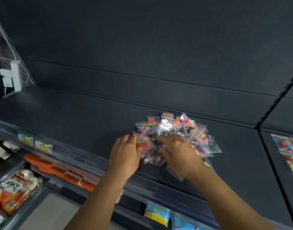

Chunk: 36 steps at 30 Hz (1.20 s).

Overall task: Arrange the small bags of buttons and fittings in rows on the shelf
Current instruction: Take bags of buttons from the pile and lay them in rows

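Pile: the small zip bags of buttons and fittings [175, 136] lay heaped on the dark shelf [76, 117], toward its right end near the divider [273, 103]; none stood in a row yet, so I judged the sorting barely begun.
Left hand [125, 156]: it rested at the pile's left edge; its fingers [134, 138] were curled onto a bag of pastel buttons [143, 144], touching it; a true pinch I could not tell.
Right hand [178, 153]: it lay over the middle of the heap; fingers bent down into the bags; whether they gripped one or only pressed, I could not tell.
Free space: the shelf's left stretch was bare, well apart from the heap; I judged it the place to begin a row.
Step in hand: I took it as separating one bag from the tangle.
How to do it well: I would have held the heap down with the right hand and drawn the left bag sideways by its sealed top; slick plastic slides, so a slow pull would keep neighbours from spilling over the front rail [86, 160].
Neighbouring bay: flat bags [290, 151] beyond the divider showed the spacing to copy.
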### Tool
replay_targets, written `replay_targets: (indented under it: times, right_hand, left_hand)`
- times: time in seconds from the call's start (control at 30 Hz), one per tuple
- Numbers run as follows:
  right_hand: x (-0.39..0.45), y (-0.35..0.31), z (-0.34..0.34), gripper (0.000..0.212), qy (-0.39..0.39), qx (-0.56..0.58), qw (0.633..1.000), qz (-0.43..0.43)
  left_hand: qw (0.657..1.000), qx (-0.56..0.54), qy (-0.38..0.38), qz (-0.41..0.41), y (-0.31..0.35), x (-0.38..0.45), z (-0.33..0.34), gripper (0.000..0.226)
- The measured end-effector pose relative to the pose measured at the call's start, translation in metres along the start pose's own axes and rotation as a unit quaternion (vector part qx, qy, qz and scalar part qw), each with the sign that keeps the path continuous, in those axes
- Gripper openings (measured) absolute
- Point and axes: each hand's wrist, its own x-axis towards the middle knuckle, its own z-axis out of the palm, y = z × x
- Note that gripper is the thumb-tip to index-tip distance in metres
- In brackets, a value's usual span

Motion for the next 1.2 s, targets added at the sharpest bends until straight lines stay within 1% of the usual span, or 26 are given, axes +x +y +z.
replay_targets:
  times: [0.07,0.17,0.2,0.27,0.3,0.37,0.43,0.5,0.57,0.67,0.77,0.83,0.9,0.97,1.07,1.13,1.2]
  right_hand:
    - [0.012,-0.013,0.010,0.032,0.000,0.001,1.000,-0.006]
    - [0.026,-0.024,0.024,0.027,-0.019,-0.004,1.000,0.003]
    - [0.029,-0.027,0.028,0.024,-0.030,-0.007,0.999,0.012]
    - [0.033,-0.031,0.031,0.024,-0.040,-0.016,0.998,0.040]
    - [0.034,-0.032,0.032,0.027,-0.038,-0.017,0.998,0.052]
    - [0.037,-0.036,0.032,0.042,-0.035,-0.030,0.996,0.077]
    - [0.042,-0.038,0.033,0.050,-0.037,-0.034,0.994,0.094]
    - [0.048,-0.039,0.034,0.053,-0.050,-0.028,0.991,0.119]
    - [0.053,-0.040,0.036,0.048,-0.066,-0.024,0.988,0.140]
    - [0.056,-0.042,0.036,0.014,-0.063,-0.013,0.987,0.150]
    - [0.055,-0.043,0.035,0.031,-0.033,0.035,0.989,0.140]
    - [0.054,-0.043,0.029,0.035,-0.012,0.070,0.987,0.142]
    - [0.052,-0.044,0.023,0.034,0.008,0.104,0.983,0.149]
    - [0.051,-0.043,0.017,0.027,0.030,0.157,0.974,0.158]
    - [0.045,-0.043,0.006,0.018,0.050,0.258,0.949,0.172]
    - [0.039,-0.041,-0.004,0.017,0.070,0.308,0.932,0.176]
    - [0.030,-0.036,-0.013,0.018,0.097,0.340,0.917,0.183]
  left_hand:
    - [1.000,-0.016,-0.015,0.007,-0.013,0.003,0.002,0.048]
    - [0.996,-0.082,-0.019,0.032,-0.027,0.007,0.000,0.039]
    - [0.994,-0.104,-0.012,0.029,-0.029,0.008,-0.002,0.039]
    - [0.995,-0.102,-0.002,0.006,-0.035,0.009,-0.004,0.049]
    - [0.997,-0.082,-0.006,-0.010,-0.039,0.009,-0.004,0.057]
    - [0.998,-0.060,-0.015,-0.033,-0.045,0.012,-0.003,0.068]
    - [0.995,-0.085,-0.019,-0.049,-0.048,0.015,-0.001,0.070]
    - [0.988,-0.139,-0.024,-0.059,-0.049,0.017,-0.001,0.060]
    - [0.979,-0.191,-0.022,-0.063,-0.049,0.017,-0.002,0.042]
    - [0.973,-0.221,-0.016,-0.060,-0.050,0.015,-0.001,0.021]
    - [0.971,-0.233,0.006,-0.047,-0.051,0.014,-0.002,0.014]
    - [0.965,-0.257,0.021,-0.047,-0.051,0.013,-0.006,0.016]
    - [0.951,-0.302,0.037,-0.058,-0.049,0.013,-0.013,0.020]
    - [0.931,-0.356,0.048,-0.066,-0.044,0.013,-0.021,0.027]
    - [0.903,-0.421,0.045,-0.070,-0.033,0.015,-0.030,0.034]
    - [0.896,-0.439,0.028,-0.061,-0.022,0.015,-0.034,0.029]
    - [0.887,-0.460,0.004,-0.043,-0.010,0.016,-0.036,0.017]
